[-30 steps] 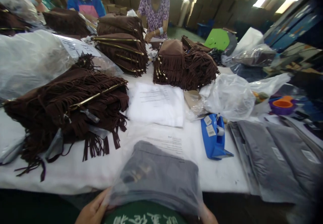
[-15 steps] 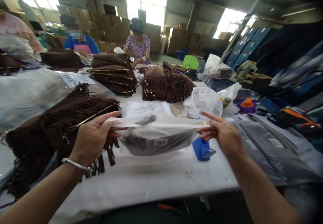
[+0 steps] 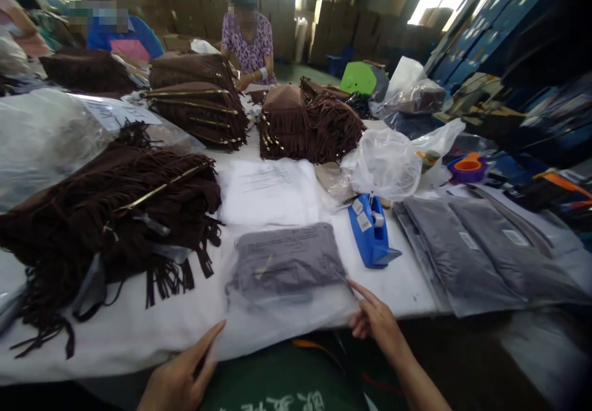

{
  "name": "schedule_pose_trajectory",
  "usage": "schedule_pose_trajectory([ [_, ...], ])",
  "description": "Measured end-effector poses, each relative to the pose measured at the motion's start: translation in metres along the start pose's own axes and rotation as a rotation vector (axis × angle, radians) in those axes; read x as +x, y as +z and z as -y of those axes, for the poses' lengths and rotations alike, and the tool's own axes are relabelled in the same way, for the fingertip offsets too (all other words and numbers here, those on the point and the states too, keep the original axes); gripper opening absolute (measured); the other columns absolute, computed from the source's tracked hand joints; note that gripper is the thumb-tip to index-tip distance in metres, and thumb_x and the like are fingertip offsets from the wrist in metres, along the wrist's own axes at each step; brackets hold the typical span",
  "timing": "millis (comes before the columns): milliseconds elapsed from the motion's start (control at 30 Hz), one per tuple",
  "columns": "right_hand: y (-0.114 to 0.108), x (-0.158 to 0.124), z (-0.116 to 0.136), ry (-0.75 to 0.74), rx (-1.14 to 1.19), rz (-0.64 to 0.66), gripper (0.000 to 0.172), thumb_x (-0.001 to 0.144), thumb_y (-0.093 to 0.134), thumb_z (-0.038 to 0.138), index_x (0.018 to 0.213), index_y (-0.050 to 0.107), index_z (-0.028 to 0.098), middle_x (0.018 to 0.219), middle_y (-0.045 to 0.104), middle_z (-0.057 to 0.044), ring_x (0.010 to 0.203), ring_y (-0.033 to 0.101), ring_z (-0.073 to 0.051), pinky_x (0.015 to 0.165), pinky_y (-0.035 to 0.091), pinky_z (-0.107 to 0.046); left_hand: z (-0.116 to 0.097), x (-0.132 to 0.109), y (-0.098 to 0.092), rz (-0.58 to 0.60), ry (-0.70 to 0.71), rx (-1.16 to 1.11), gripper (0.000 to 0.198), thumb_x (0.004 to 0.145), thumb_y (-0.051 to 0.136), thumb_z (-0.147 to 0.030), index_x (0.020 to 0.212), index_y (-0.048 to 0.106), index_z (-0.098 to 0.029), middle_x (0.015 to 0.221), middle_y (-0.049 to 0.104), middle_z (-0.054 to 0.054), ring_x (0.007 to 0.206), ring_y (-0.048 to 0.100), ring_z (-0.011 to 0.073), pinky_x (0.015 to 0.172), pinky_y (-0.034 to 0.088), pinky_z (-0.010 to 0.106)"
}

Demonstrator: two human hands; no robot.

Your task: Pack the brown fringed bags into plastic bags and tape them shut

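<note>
A clear plastic bag with a folded grey item inside lies flat on the white table, its open end hanging over the near edge. My left hand pinches the bag's near left corner. My right hand grips the near right corner, index finger stretched along the plastic. A blue tape dispenser stands just right of the bag. A pile of brown fringed bags lies to the left.
A stack of bagged grey items lies at the right. White printed sheets sit behind the bag. More fringed bag piles and crumpled plastic fill the middle. Two people work at the far side.
The bag was held up in the air between both hands half a second ago; now it lies flat on the table with my hands at its near corners.
</note>
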State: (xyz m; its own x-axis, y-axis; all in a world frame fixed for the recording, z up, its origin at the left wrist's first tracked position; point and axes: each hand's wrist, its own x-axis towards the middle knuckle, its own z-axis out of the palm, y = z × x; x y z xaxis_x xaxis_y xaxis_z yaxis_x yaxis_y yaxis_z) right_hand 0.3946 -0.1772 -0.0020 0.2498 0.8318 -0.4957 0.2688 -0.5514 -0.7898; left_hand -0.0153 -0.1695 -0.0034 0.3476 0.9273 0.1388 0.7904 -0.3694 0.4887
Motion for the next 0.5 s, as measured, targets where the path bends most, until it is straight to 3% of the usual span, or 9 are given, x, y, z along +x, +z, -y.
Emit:
schedule_pose_trajectory([
  [100,0.002,-0.005,-0.018,-0.307,-0.526,-0.308,0.061,0.084,0.049,0.034,0.142,0.036,0.023,0.090,0.066,-0.009,0.082,0.065,-0.029,0.078,0.052,-0.049,0.002,-0.005,0.008,-0.053,0.081,0.236,0.053,0.088,0.050,-0.032,0.139,0.039,-0.024,0.131,0.056,0.010,0.111,0.059,0.0263,0.091,0.051,0.037],
  [167,-0.001,-0.002,-0.016,-0.603,-0.725,-0.361,0.063,0.083,0.053,0.026,0.143,0.035,0.024,0.123,0.056,-0.014,0.116,0.051,-0.034,0.099,0.040,-0.055,0.000,0.007,0.008,0.001,0.228,0.268,0.054,0.089,0.046,-0.023,0.142,0.034,-0.025,0.144,0.040,0.010,0.129,0.042,0.0291,0.104,0.038,0.048],
  [233,-0.005,0.006,-0.011,-0.859,-0.796,-0.120,0.059,0.087,0.041,0.012,0.143,0.034,0.026,0.142,0.042,-0.010,0.134,0.033,-0.029,0.108,0.032,-0.052,0.000,0.022,0.009,0.142,0.429,0.198,0.057,0.089,0.039,-0.011,0.143,0.031,-0.029,0.146,0.037,0.005,0.132,0.038,0.0233,0.108,0.035,0.043],
  [333,-0.013,0.018,-0.003,-1.034,-0.797,0.345,0.064,0.085,0.027,-0.002,0.140,0.038,0.030,0.141,0.046,-0.004,0.135,0.032,-0.019,0.109,0.034,-0.045,0.003,0.039,0.015,0.339,0.588,0.056,0.065,0.086,0.034,-0.002,0.143,0.028,-0.033,0.142,0.043,0.000,0.128,0.044,0.0155,0.105,0.039,0.032],
  [400,-0.020,0.021,-0.001,-1.023,-0.756,0.480,0.062,0.085,0.030,-0.002,0.137,0.043,0.029,0.137,0.050,-0.004,0.133,0.036,-0.019,0.109,0.035,-0.044,0.006,0.043,0.016,0.395,0.572,0.016,0.068,0.083,0.035,0.000,0.142,0.029,-0.033,0.141,0.044,-0.001,0.127,0.045,0.0161,0.105,0.039,0.034],
  [500,-0.033,0.017,0.002,-0.936,-0.696,0.530,0.062,0.080,0.039,-0.001,0.135,0.046,0.027,0.137,0.050,-0.005,0.133,0.036,-0.021,0.110,0.032,-0.045,0.008,0.040,0.011,0.412,0.500,-0.018,0.070,0.081,0.038,-0.001,0.141,0.031,-0.035,0.142,0.042,-0.001,0.127,0.044,0.0171,0.106,0.037,0.036],
])
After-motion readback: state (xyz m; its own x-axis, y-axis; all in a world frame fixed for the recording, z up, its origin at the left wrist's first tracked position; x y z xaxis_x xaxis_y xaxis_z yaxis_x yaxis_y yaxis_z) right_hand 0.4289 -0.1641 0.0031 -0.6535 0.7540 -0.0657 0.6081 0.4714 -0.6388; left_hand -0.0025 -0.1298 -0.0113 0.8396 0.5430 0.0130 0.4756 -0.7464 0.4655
